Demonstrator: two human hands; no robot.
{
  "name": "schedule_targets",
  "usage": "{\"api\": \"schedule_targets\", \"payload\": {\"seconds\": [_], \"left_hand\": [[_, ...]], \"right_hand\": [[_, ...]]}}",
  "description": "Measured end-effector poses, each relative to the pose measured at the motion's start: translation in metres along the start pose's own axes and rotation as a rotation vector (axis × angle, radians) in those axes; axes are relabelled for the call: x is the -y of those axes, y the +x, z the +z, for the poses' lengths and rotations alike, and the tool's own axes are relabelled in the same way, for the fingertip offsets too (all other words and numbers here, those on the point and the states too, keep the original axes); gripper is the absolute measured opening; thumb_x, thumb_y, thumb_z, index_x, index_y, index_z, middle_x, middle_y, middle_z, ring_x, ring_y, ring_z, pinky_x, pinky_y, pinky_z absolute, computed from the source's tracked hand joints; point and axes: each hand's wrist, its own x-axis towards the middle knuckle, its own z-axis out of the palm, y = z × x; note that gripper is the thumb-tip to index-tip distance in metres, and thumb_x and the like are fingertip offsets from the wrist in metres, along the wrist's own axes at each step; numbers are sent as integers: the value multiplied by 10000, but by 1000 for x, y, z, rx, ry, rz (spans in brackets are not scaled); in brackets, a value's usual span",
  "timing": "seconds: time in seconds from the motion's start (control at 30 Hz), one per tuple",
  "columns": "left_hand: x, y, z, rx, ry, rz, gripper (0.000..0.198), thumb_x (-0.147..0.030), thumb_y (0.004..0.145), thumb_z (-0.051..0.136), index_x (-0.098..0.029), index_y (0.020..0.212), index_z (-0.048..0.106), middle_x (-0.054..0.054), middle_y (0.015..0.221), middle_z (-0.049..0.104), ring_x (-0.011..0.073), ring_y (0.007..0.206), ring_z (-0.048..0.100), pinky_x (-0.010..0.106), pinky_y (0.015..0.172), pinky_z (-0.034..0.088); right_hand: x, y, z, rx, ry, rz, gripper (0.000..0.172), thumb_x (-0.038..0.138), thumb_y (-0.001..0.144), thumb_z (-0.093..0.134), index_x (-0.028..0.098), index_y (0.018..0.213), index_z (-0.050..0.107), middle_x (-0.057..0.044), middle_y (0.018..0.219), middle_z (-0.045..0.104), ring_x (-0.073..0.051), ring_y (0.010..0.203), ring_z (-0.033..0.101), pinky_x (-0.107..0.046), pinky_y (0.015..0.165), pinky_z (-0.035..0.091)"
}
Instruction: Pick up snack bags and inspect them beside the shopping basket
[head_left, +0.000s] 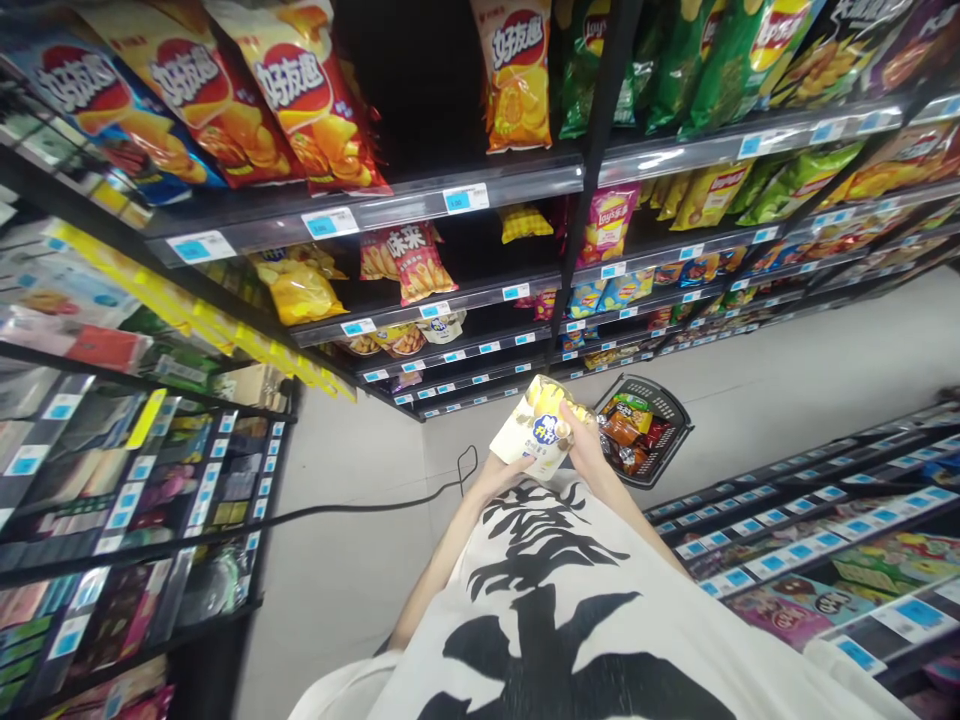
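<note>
A cream and yellow snack bag (529, 425) with a blue round logo is held in front of my chest, tilted. My left hand (504, 472) grips its lower left edge, with most of the fingers hidden behind the bag. On the right side, my right hand (583, 438) is closed on the bag, thumb and fingers over its front. Just beyond that hand, a black shopping basket (671, 455) with several packaged snacks inside stands on the floor.
Snack shelves (525, 185) with chip bags (517, 75) rise ahead. Another shelf rack (142, 470) stands at left, and a low shelf with boxed goods (832, 600) is at right. A black cable (337, 508) crosses the grey floor (337, 600).
</note>
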Motion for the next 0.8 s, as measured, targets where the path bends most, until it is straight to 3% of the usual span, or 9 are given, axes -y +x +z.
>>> {"api": "schedule_targets", "payload": {"seconds": [0.1, 0.2, 0.33, 0.57, 0.73, 0.8], "left_hand": [[0, 1, -4, -123, -140, 29, 678, -447, 714, 868, -125, 1269, 651, 174, 1240, 703, 305, 1094, 697, 407, 933, 571], [1, 1, -7, -188, -118, -22, 619, -523, 717, 847, -98, 1142, 699, 167, 1108, 747, 281, 969, 726, 363, 837, 579], [5, 3, -9, -183, -78, -78, 572, -563, 693, 850, -82, 982, 740, 164, 970, 767, 267, 842, 732, 351, 757, 576], [6, 6, -11, -163, -61, -107, 540, -551, 694, 850, -101, 981, 764, 152, 985, 772, 258, 848, 728, 311, 701, 554], [0, 1, -11, -146, -61, -104, 541, -546, 726, 832, -96, 1020, 764, 161, 983, 768, 256, 858, 725, 304, 699, 545], [-2, 0, -11, -148, -65, -102, 534, -543, 729, 830, -96, 1015, 766, 159, 975, 769, 255, 858, 723, 305, 702, 545]], "right_hand": [[0, 1, -1, 20, -1, -35, 411, 306, 690, 893, 136, 1026, 728, -119, 1021, 769, -282, 943, 745, -385, 795, 634], [-2, 2, -3, 47, 16, -34, 435, 316, 701, 883, 143, 1066, 720, -130, 1054, 763, -289, 941, 744, -382, 764, 638], [-6, 7, -5, -34, 31, -28, 467, 336, 714, 869, 166, 1115, 699, -110, 1055, 765, -269, 916, 750, -378, 752, 646], [-9, 8, -3, -164, 67, 81, 469, 389, 732, 841, 182, 1115, 669, -83, 1009, 769, -222, 860, 750, -327, 682, 640], [-15, 12, -7, -167, 31, 122, 484, 473, 761, 797, 192, 1127, 650, -81, 991, 768, -207, 828, 745, -292, 620, 620], [-17, 14, -10, -88, -12, 143, 481, 517, 792, 751, 192, 1129, 643, -77, 963, 768, -203, 830, 745, -290, 632, 619]]}}
